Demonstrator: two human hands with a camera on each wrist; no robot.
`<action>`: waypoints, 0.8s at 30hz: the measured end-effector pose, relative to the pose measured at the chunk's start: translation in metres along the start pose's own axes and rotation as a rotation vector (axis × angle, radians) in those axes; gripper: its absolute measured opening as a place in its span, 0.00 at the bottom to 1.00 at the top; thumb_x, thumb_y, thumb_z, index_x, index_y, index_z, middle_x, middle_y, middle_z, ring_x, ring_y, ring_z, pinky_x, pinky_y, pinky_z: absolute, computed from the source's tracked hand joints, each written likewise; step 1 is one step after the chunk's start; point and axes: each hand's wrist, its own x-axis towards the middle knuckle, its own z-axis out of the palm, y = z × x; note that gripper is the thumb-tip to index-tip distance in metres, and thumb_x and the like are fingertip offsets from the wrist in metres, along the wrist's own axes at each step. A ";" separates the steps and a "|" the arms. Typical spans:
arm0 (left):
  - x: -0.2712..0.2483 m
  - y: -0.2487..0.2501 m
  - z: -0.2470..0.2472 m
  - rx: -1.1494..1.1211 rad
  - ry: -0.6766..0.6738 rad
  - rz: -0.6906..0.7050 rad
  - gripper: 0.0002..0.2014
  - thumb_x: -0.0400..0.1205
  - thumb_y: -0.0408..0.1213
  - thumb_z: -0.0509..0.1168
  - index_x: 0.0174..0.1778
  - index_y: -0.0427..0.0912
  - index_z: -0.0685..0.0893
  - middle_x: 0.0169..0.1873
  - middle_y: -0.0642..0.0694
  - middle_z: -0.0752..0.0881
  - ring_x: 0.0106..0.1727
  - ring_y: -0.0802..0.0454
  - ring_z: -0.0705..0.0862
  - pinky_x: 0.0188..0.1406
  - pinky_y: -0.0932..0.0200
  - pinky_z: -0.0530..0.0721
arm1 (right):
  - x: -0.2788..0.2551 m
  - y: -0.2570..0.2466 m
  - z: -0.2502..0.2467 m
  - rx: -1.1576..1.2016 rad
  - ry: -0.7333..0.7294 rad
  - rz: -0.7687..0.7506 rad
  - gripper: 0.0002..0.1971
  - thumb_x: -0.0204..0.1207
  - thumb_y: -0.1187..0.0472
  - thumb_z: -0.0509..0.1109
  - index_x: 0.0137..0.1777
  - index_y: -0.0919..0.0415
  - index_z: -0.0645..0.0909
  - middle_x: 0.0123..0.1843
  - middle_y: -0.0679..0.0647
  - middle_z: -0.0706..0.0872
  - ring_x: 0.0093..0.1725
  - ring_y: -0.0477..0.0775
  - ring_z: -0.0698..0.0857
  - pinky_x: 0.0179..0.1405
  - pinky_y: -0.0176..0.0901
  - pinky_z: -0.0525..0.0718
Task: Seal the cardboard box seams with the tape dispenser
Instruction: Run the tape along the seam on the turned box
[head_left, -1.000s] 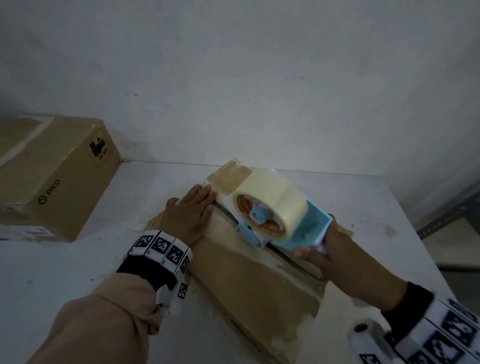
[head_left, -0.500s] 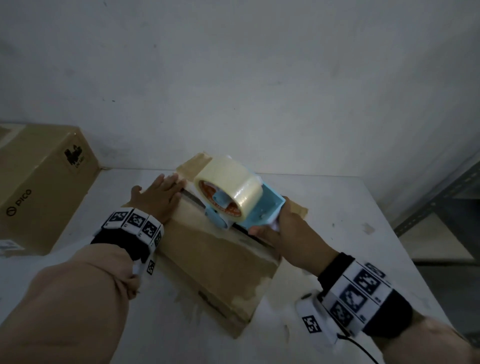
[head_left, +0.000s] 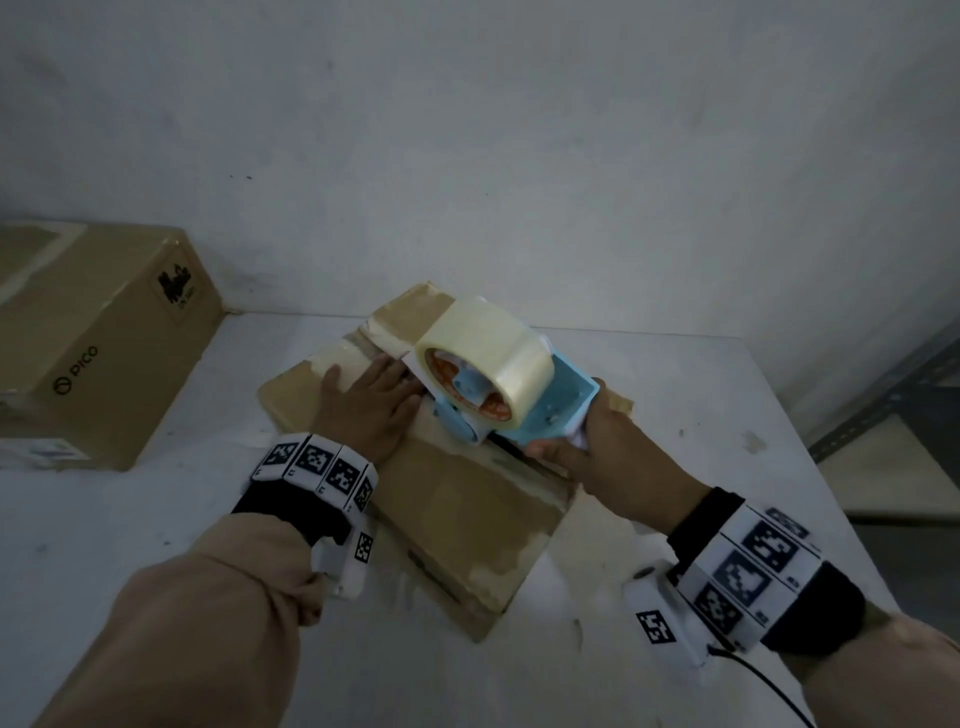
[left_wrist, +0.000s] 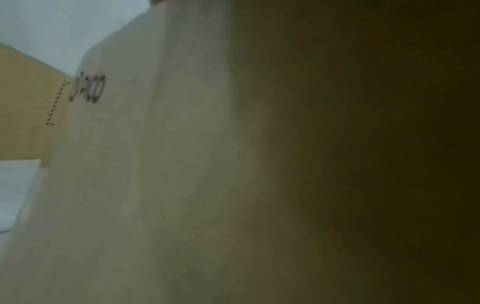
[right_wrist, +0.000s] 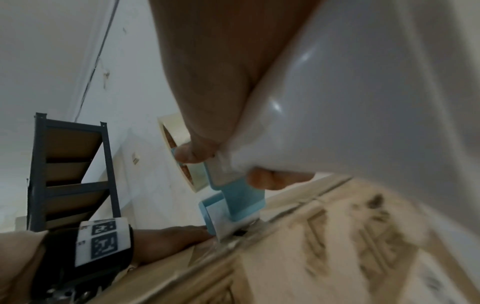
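Note:
A flat brown cardboard box (head_left: 457, 514) lies slantwise on the white table (head_left: 649, 379). My left hand (head_left: 363, 395) rests flat on the box's far left flap, fingers straight, next to the centre seam. My right hand (head_left: 587, 441) grips the white handle of a light blue tape dispenser (head_left: 550, 410) with a roll of clear tape (head_left: 488, 353). The dispenser's front end sits on the seam beside my left fingertips. In the right wrist view the dispenser (right_wrist: 233, 205) meets the box top (right_wrist: 298, 257) at the seam. The left wrist view is mostly dark cardboard (left_wrist: 182, 164).
A larger closed cardboard box (head_left: 93, 343) printed PICO stands at the table's left back corner. A dark metal shelf rack (head_left: 883, 410) stands off the table's right edge. A white wall runs behind the table.
The dispenser and my right hand have come back along the seam toward me a little. My left hand stays flat on the flap beside it. The head view has shifted.

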 end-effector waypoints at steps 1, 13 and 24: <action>0.000 0.001 -0.002 -0.011 0.000 0.004 0.23 0.87 0.49 0.36 0.80 0.62 0.47 0.82 0.57 0.41 0.83 0.57 0.42 0.80 0.38 0.43 | -0.008 0.002 -0.005 -0.009 0.006 0.016 0.20 0.72 0.54 0.73 0.57 0.44 0.66 0.44 0.38 0.79 0.34 0.25 0.80 0.28 0.22 0.75; 0.004 -0.001 0.000 -0.044 0.010 0.000 0.23 0.87 0.49 0.38 0.79 0.67 0.46 0.83 0.58 0.43 0.83 0.56 0.44 0.78 0.37 0.41 | -0.132 0.059 -0.054 -0.185 0.164 0.129 0.41 0.54 0.34 0.66 0.56 0.69 0.74 0.35 0.40 0.78 0.34 0.29 0.82 0.28 0.21 0.75; 0.005 -0.001 0.001 -0.058 0.026 -0.022 0.23 0.87 0.49 0.39 0.79 0.66 0.48 0.83 0.58 0.43 0.83 0.56 0.45 0.78 0.37 0.42 | -0.141 0.075 -0.036 -0.162 0.195 0.104 0.50 0.47 0.18 0.62 0.61 0.56 0.68 0.48 0.34 0.73 0.40 0.34 0.83 0.41 0.27 0.81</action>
